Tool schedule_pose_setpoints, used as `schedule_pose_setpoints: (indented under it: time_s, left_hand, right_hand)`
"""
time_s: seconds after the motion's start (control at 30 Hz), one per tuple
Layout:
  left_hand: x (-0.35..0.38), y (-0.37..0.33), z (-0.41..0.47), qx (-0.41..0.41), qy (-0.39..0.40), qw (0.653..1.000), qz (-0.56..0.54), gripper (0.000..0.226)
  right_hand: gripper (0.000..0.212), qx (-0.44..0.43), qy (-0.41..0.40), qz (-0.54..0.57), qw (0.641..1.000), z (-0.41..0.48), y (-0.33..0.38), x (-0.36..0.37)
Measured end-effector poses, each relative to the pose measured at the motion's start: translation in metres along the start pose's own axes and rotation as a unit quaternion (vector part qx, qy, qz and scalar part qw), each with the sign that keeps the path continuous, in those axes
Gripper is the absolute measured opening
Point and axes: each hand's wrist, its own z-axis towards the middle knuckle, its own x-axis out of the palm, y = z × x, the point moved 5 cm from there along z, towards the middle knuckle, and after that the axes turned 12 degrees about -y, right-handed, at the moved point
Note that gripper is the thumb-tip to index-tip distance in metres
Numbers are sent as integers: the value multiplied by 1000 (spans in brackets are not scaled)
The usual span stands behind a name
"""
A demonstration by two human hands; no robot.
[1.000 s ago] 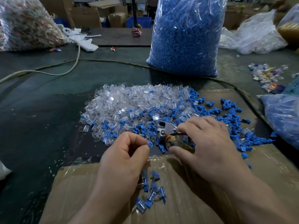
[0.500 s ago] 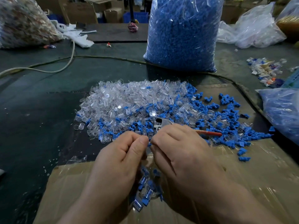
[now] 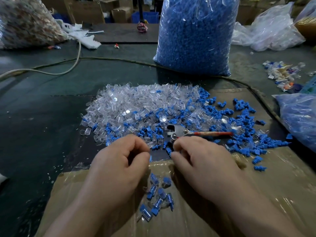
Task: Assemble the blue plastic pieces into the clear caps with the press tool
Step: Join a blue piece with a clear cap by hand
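A heap of clear caps (image 3: 136, 103) lies on the table, with loose blue pieces (image 3: 239, 117) mixed in and spread to its right. On the heap's near edge lies the press tool (image 3: 179, 131), metal head to the left and red handle pointing right, with no hand on it. My left hand (image 3: 123, 161) pinches a small part whose blue edge (image 3: 150, 158) shows at the thumb tip. Just below the tool head, my right hand (image 3: 201, 161) curls its fingertips round a blue piece (image 3: 168, 150). Between my wrists sit several assembled caps (image 3: 159, 195).
A taped cardboard sheet (image 3: 256, 194) lies under my hands. Behind the heap stands a tall bag of blue pieces (image 3: 195, 35). Another blue-filled bag (image 3: 301, 117) is at the right edge. A cable (image 3: 68, 71) curves across the dark green table (image 3: 42, 125).
My right hand put the press tool down on the heap and came over to my left hand. The two hands have since drawn slightly apart, each pinching a small part.
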Motion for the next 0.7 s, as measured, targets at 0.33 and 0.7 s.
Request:
schedule_pose_setpoints:
  time_s: [0.33,0.7]
  left_hand:
    - [14,-5,-3,58,67,988,123,25]
    - [18,7,6,41,6,963,267,27]
  right_hand:
    - [21,-69,11,-111,991,10,10,18]
    - [25,-89,28,-104,990,15,11,23]
